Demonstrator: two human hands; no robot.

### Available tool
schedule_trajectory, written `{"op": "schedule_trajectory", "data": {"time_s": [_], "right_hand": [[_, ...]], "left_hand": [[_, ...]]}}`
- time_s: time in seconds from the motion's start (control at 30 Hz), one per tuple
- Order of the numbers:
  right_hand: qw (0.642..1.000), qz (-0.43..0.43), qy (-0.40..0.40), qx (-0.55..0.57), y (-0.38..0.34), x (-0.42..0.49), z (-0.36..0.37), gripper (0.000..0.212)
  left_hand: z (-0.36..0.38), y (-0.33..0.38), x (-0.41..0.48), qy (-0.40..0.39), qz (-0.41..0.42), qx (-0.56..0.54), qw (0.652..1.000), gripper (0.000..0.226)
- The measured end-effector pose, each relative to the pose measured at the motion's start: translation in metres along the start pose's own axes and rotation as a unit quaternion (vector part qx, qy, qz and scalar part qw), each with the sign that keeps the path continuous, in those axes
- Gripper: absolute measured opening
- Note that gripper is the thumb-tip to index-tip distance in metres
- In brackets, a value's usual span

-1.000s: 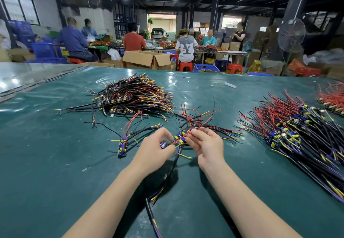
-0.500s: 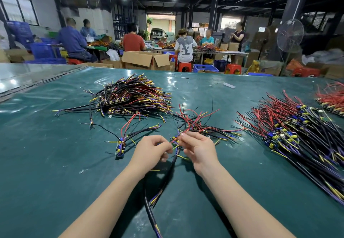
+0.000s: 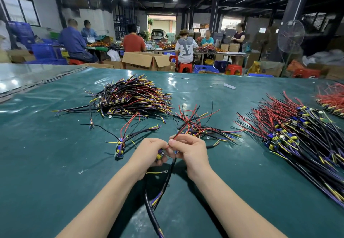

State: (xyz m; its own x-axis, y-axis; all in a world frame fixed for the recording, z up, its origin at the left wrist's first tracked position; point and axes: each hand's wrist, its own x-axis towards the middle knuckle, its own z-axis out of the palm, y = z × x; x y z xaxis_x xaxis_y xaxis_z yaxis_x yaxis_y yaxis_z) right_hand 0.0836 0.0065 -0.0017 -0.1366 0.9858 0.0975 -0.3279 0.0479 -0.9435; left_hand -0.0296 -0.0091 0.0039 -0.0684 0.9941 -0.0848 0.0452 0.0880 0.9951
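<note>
A: Where is the small circuit board with a yellow capacitor (image 3: 160, 155) found?

B: It is gripped in the curled fingers of the left hand (image 3: 149, 154) and held just above the dark green table mat (image 3: 55, 182), at the middle of the near side.

A: And how is the right hand (image 3: 191, 152) occupied?

B: A thin red wire (image 3: 183, 130) is pinched between its thumb and forefinger. The wire is seen running from the pinch up and away to the right. The two hands are brought together at the fingertips.

A: What is seen beneath them?

B: A thick black sheathed cable (image 3: 169, 174) is seen hanging down toward the camera, with purple and yellow cores exposed partway along. A yellow lead with a ring terminal (image 3: 155, 172) is seen just beside it.

A: What else is laid out?

B: A second wired board (image 3: 119, 148) is laid flat to the left of the left hand. A small tangle of red and black wires (image 3: 197, 126) is found just beyond the hands. A large heap of black, yellow and red harnesses (image 3: 134, 96) is piled farther back on the left, and a long spread of red-wired boards (image 3: 297, 135) is set well apart on the right.
</note>
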Motion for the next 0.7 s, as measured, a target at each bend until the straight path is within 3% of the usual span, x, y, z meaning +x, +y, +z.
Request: {"op": "schedule_trajectory", "data": {"time_s": [0.13, 0.47, 0.7], "right_hand": [[0.998, -0.033, 0.051, 0.021, -0.001, 0.005, -0.002, 0.025], [0.979, -0.013, 0.151, 0.133, -0.013, 0.019, -0.025, 0.026], [0.977, -0.020, 0.151, 0.151, -0.020, 0.018, -0.035, 0.020]], "left_hand": [[0.004, 0.003, -0.002, -0.027, -0.006, 0.017, 0.999, 0.035], [0.011, 0.005, -0.005, -0.095, -0.051, 0.094, 0.990, 0.026], [0.012, -0.001, -0.004, -0.062, 0.046, 0.154, 0.985, 0.025]]}}
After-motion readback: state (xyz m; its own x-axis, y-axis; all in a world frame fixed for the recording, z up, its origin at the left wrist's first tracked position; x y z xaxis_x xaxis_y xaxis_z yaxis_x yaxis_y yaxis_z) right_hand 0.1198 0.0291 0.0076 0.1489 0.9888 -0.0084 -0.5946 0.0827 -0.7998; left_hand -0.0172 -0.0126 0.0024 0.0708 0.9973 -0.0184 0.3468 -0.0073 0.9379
